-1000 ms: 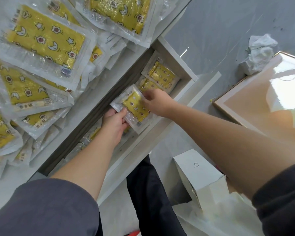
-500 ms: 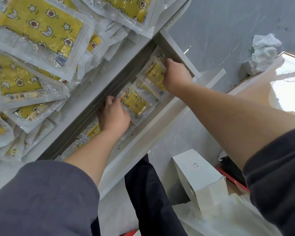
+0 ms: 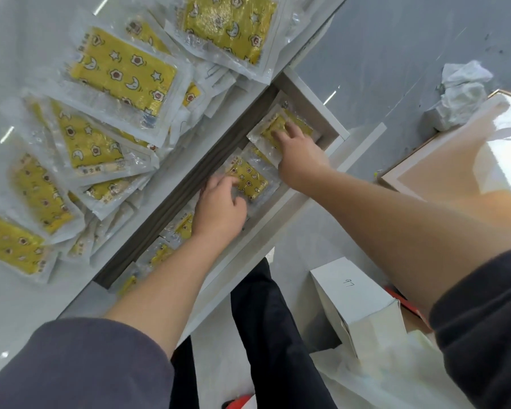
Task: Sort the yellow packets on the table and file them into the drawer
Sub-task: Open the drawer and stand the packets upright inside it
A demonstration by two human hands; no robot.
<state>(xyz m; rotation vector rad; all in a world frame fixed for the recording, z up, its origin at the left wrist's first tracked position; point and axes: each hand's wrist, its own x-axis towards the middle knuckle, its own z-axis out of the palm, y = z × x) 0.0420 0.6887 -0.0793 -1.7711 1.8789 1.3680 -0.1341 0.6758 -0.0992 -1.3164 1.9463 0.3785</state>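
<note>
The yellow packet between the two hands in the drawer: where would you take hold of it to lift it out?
Probably by the clear sealed border of the middle packet at its bare edge toward the drawer front. It lies flat, the left hand covers its near-left end and another packet overlaps its far end, so pinch from above there.

Packets (image 3: 250, 180) in drawer (image 3: 334, 129), seemingly overlapping

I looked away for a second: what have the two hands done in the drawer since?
The right hand let go of the shared clear-wrapped yellow packet and moved to the far-end packet, pressing it flat. The left hand stayed on the shared packet. The white drawer stays open; the table pile looks untouched.
</note>
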